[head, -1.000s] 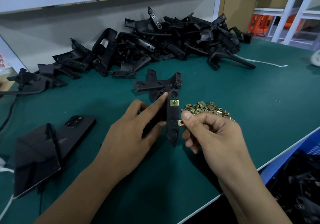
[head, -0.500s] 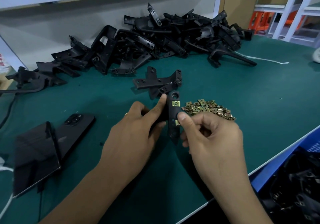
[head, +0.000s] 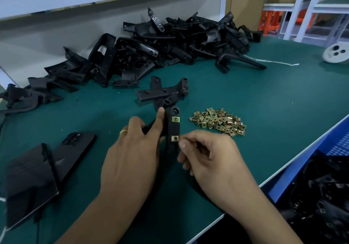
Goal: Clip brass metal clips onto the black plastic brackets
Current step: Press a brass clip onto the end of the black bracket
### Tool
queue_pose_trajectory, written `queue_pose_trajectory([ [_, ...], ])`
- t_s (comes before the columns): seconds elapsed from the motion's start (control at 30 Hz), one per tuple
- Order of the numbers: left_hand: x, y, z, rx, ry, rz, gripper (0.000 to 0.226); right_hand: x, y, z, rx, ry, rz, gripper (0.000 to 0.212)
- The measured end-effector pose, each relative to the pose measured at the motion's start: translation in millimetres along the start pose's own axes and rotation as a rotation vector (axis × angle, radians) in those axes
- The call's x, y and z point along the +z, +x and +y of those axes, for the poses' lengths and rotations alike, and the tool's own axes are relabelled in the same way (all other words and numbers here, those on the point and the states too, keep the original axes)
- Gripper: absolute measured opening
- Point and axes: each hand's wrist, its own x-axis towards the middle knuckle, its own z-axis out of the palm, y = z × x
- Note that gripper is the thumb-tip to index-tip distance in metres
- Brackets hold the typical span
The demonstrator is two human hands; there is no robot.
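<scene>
Leftmost, the left hand (head: 130, 155) grips the long black plastic bracket (head: 172, 130) upright, steadying its face, where two square brass clips (head: 175, 119) sit. Beside it, the right hand (head: 207, 155), fingers loosely curled and seemingly holding nothing, touches the lower clip's edge, likely seating it; the brass clip pile (head: 219, 121) lies near.

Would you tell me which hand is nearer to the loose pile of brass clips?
Right. The right hand lies just below the pile of brass clips; the left hand sits farther left, beyond the held bracket.
</scene>
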Motion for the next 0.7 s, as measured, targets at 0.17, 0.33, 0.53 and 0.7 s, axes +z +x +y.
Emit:
queue_pose_trajectory([
  [0.17, 0.7, -2.6, 10.7, -0.053, -0.082, 0.006, 0.078, 11.7, -1.7, -9.0, 0.069, -0.011, 0.231, 0.027],
  [0.33, -2.3, -1.6, 25.5, -0.089, -0.152, 0.029, 0.086, 20.0, -5.9, -8.0, -0.015, -0.26, 0.499, 0.034],
  [0.53, -1.3, -1.9, 25.3, -0.075, -0.15, 0.043, 0.095, 20.3, -9.5, -11.2, 0.059, -0.198, 0.536, 0.037],
  [0.7, -0.4, -0.9, 20.8, -0.057, -0.208, 0.049, 0.085, 20.5, -7.5, -9.3, 0.017, -0.177, 0.513, 0.039],
])
